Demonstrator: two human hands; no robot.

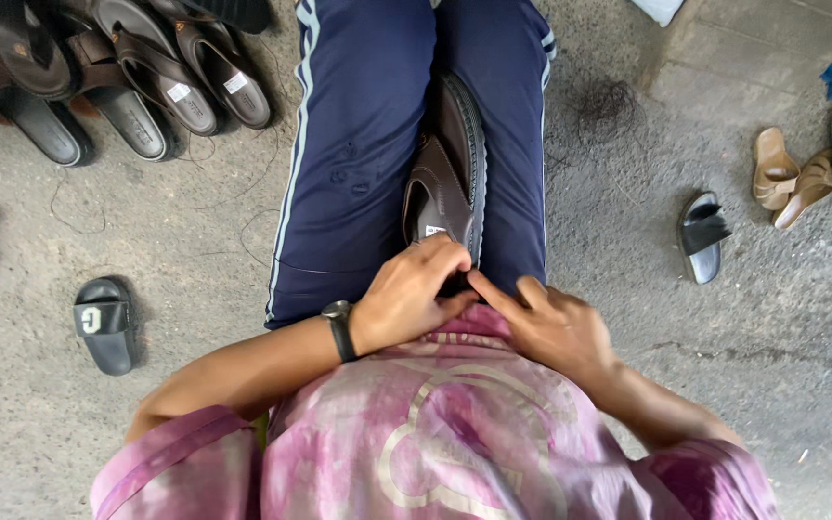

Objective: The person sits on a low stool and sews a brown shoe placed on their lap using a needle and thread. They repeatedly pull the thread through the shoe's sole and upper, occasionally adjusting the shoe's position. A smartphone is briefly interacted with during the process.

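A brown sandal point(447, 173) with a dark sole lies wedged between my thighs, toe end pointing away from me. My left hand point(416, 294), with a dark watch on its wrist, curls over the near end of the sandal and grips it. My right hand point(541, 323) sits beside it, its forefinger and thumb pressed to the same near end. I am seated on the ground in dark blue trousers point(358, 144) and a pink patterned shirt. The part of the sandal under my fingers is hidden.
Several brown sandals point(117, 67) are piled at the top left. A black slide point(105, 323) lies at the left, another black slide point(702, 234) at the right, near tan sandals point(787, 173). Rough concrete floor point(195, 241) all around, with loose threads on it.
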